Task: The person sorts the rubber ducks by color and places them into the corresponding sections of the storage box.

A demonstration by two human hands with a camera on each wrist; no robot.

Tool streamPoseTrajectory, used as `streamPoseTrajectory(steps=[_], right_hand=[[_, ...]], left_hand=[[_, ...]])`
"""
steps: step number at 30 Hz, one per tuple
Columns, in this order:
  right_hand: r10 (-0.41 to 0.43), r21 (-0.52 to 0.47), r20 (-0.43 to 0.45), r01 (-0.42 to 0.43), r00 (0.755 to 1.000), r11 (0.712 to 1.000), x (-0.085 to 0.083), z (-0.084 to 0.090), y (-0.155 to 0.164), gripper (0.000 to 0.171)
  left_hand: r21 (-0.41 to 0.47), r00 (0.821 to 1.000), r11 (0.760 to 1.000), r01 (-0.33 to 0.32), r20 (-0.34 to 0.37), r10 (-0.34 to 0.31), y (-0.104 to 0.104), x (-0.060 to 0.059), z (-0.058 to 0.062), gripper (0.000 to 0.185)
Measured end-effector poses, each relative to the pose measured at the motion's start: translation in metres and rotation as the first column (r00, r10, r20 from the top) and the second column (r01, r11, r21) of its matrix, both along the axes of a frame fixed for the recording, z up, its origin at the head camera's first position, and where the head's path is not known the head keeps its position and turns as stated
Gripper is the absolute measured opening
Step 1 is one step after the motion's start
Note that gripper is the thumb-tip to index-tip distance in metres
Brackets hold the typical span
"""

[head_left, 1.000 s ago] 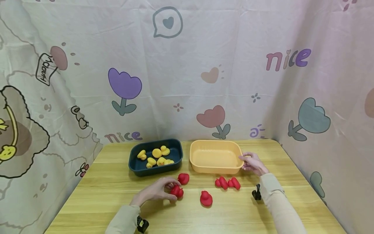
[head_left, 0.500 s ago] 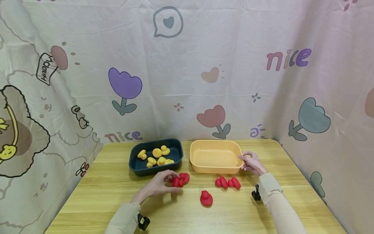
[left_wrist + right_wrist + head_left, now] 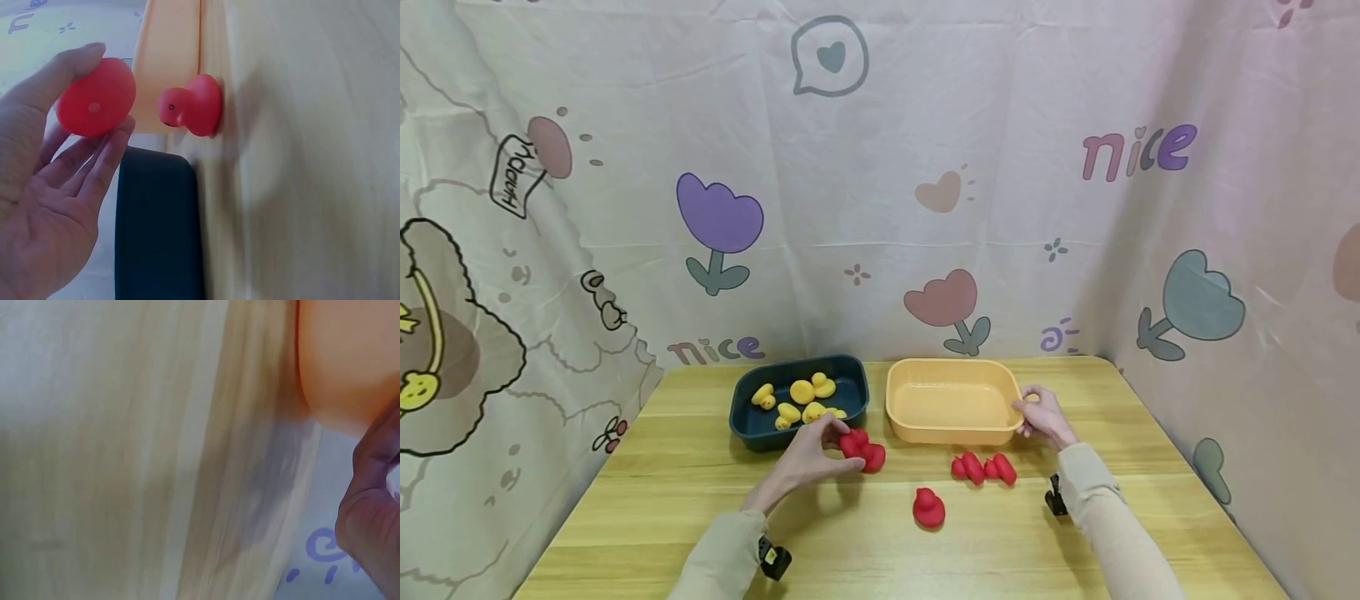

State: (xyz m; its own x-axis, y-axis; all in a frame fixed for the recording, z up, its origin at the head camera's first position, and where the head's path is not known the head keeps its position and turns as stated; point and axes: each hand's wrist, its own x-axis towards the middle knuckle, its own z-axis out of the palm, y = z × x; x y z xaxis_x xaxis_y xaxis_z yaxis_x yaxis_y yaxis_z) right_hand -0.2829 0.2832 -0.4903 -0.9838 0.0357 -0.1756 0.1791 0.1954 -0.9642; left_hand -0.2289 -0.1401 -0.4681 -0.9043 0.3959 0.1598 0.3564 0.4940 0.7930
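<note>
My left hand pinches a red rubber duck between thumb and fingers, its flat round base facing the left wrist camera. The duck is raised off the table, close to the front right corner of the dark blue bin. Just past it a second red duck stands on the table. At the right end of the yellow bin, my right hand grips the rim with thumb and fingers. In the right wrist view only part of that hand shows, against the bin's wall.
Several yellow ducks lie in the dark blue bin. One red duck stands nearer the front of the table, and two more red ducks lie side by side before the yellow bin. A printed cloth hangs behind the table.
My left hand has lifted the red duck from the table and carried it away from me, towards the dark blue bin. The right hand stays at the yellow bin's rim.
</note>
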Motion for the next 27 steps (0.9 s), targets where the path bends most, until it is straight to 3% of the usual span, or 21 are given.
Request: streamPoseTrajectory(steps=[6,13,27], right_hand=[[-0.003,0.057,-0.015,0.004,1.0,0.998,-0.001,-0.001,-0.003,0.026],[0.001,0.064,-0.003,-0.001,1.0,0.998,-0.002,0.001,-0.006,0.026],[-0.007,0.098,-0.009,0.008,1.0,0.995,-0.001,0.001,-0.007,0.028]], left_hand=[[0.05,0.999,0.998,-0.047,0.017,0.046,0.008,-0.004,0.007,0.058],[0.057,0.999,0.998,-0.031,-0.022,0.032,0.017,-0.009,0.014,0.07],[0.037,0.994,0.994,-0.1,-0.046,0.102,0.044,-0.025,0.029,0.054]])
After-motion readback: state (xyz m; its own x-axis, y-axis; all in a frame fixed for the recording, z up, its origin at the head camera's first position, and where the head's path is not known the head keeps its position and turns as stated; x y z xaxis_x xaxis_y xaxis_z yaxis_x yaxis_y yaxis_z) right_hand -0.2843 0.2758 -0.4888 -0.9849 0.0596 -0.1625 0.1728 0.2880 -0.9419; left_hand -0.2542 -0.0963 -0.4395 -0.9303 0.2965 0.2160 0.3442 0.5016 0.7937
